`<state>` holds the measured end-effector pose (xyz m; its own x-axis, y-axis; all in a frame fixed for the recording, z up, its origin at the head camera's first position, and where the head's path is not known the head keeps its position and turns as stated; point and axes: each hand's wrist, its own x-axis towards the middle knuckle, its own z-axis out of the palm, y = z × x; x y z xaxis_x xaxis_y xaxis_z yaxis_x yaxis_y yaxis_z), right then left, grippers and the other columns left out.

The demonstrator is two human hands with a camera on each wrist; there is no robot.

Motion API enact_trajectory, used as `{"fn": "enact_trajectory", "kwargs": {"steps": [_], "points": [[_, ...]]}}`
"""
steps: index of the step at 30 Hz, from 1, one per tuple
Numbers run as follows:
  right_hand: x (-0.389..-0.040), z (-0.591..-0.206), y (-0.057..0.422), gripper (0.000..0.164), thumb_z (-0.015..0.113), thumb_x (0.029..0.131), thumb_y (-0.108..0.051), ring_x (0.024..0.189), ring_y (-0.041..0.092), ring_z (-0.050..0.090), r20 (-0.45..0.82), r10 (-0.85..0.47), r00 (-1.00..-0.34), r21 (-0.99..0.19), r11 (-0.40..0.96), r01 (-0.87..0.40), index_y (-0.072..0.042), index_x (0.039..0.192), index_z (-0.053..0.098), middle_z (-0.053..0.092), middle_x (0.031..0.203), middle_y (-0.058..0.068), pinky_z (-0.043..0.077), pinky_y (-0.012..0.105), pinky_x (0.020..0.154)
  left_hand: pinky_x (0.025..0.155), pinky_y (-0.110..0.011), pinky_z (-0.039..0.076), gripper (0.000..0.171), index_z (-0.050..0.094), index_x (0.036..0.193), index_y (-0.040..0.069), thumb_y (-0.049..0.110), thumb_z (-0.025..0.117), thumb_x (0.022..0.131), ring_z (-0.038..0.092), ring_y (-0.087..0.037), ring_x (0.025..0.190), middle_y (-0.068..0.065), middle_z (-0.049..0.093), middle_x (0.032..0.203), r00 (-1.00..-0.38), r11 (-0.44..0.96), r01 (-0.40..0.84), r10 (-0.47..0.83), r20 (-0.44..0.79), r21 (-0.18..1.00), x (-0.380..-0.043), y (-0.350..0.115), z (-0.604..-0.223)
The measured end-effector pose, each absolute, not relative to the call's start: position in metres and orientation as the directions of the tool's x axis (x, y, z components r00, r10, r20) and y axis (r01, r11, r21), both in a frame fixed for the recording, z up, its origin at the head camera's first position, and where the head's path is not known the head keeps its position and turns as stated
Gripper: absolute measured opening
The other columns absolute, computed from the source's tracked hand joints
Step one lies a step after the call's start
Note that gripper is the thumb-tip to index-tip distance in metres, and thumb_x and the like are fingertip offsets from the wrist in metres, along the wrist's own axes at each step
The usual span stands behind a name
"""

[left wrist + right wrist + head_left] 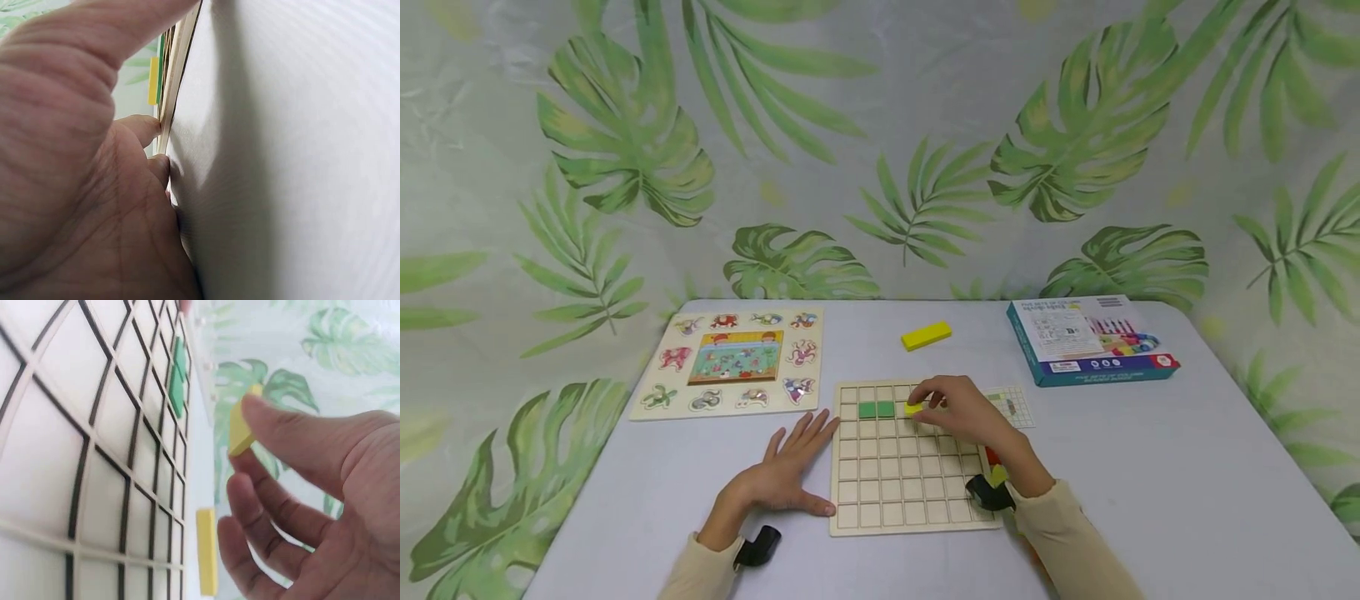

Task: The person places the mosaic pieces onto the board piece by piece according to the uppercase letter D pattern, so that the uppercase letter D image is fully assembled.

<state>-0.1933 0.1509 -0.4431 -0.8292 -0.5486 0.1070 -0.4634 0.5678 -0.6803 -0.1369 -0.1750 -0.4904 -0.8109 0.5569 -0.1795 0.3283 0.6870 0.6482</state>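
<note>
Head: our right hand [961, 410] pinches a small flat yellow tile [913, 409] over the square pale-wood grid board's [890, 492] upper half; left hand [788, 472], fingers spread, grasps nothing, touches the board's left edge. Left wrist: fingertips against its rim. Right wrist: tile looks clear of the board; we'd level it, square it to a cell.

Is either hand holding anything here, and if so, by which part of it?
The right hand pinches a yellow block by its edges, between thumb and fingers. The left hand grips nothing, touching the edge of the board.
</note>
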Motion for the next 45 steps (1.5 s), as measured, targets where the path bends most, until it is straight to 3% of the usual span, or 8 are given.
{"fn": "enact_trajectory", "kwargs": {"steps": [7, 21, 29, 36, 45], "points": [[-0.194, -0.450, 0.138, 0.016, 0.073, 0.090, -0.007, 0.081, 0.013, 0.060, 0.080, -0.511, -0.856, -0.681, 0.599, -0.421, -0.005, 0.106, 0.074, 0.073, 0.105, 0.008, 0.051, 0.027, 0.071, 0.116, -0.067, -0.010, 0.125, 0.013, 0.162, 0.013, 0.054, 0.086, 0.069, -0.009, -0.038, 0.155, -0.013, 0.001, 0.170, -0.802, 0.677, 0.323, 0.567, -0.188, 0.661, -0.135, -0.173, -0.480], [-0.186, -0.459, 0.126, 0.010, 0.074, 0.090, -0.010, 0.072, 0.011, 0.054, 0.017, -0.407, -0.913, -0.680, 0.665, -0.309, -0.009, 0.099, 0.075, 0.070, 0.092, 0.003, 0.047, 0.029, 0.065, 0.116, -0.067, -0.009, 0.124, 0.013, 0.162, 0.012, 0.049, 0.088, 0.070, -0.009, -0.038, 0.155, -0.013, 0.001, 0.170, -0.797, 0.700, 0.313, 0.561, -0.223, 0.642, -0.132, -0.171, -0.475], [-0.186, -0.463, 0.122, 0.005, 0.077, 0.087, -0.009, 0.068, 0.010, 0.053, 0.082, -0.384, -0.920, -0.668, 0.664, -0.336, -0.007, 0.092, 0.077, 0.069, 0.094, 0.004, 0.044, 0.024, 0.058, 0.116, -0.067, -0.008, 0.123, 0.014, 0.162, 0.012, 0.051, 0.087, 0.070, -0.008, -0.038, 0.155, -0.013, 0.002, 0.170, -0.801, 0.700, 0.318, 0.559, -0.214, 0.639, -0.131, -0.172, -0.478], [-0.186, -0.460, 0.121, 0.008, 0.075, 0.089, -0.008, 0.092, 0.020, 0.062, 0.074, -0.378, -0.923, -0.606, 0.717, -0.343, -0.008, 0.095, 0.080, 0.065, 0.107, 0.006, 0.054, 0.033, 0.071, 0.115, -0.066, -0.010, 0.125, 0.014, 0.162, 0.014, 0.057, 0.085, 0.069, -0.008, -0.039, 0.155, -0.014, 0.003, 0.170, -0.805, 0.673, 0.335, 0.568, -0.171, 0.660, -0.133, -0.173, -0.482], [-0.185, -0.455, 0.125, 0.014, 0.069, 0.095, -0.015, 0.106, 0.027, 0.057, -0.017, -0.393, -0.920, -0.522, 0.788, -0.327, -0.016, 0.105, 0.079, 0.060, 0.118, 0.006, 0.052, 0.040, 0.067, 0.116, -0.067, -0.009, 0.124, 0.013, 0.162, 0.012, 0.050, 0.087, 0.070, -0.009, -0.039, 0.155, -0.014, 0.001, 0.170, -0.803, 0.689, 0.316, 0.560, -0.203, 0.652, -0.134, -0.170, -0.476]]}}
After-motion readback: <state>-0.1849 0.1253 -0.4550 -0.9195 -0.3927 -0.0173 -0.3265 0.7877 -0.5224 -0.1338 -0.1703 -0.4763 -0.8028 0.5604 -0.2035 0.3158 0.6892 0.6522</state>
